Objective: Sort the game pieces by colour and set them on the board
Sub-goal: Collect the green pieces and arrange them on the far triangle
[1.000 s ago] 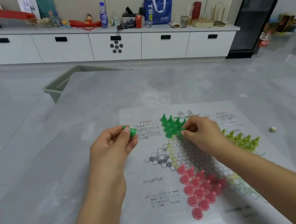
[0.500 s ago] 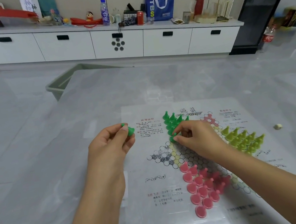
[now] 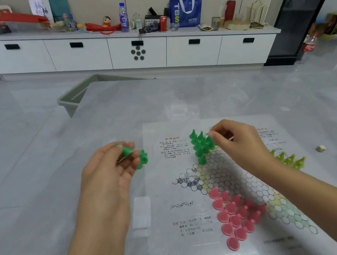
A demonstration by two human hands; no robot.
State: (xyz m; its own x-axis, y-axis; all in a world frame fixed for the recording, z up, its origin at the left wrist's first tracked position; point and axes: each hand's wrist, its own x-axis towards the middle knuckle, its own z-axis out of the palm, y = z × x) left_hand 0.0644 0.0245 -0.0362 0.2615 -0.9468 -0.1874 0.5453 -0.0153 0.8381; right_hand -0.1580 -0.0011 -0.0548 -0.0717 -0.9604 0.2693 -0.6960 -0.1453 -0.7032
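The left hand (image 3: 112, 169) holds green pieces (image 3: 133, 155) in a curled grip beside the board (image 3: 226, 180); the right hand (image 3: 238, 140) pinches at the green cluster (image 3: 201, 144) standing on the board's far corner

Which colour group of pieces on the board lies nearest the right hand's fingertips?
The dark green group at the board's far point: the right hand reaches its edge. The yellow-green pieces sit beside the wrist; the pink ones lie nearer the person.
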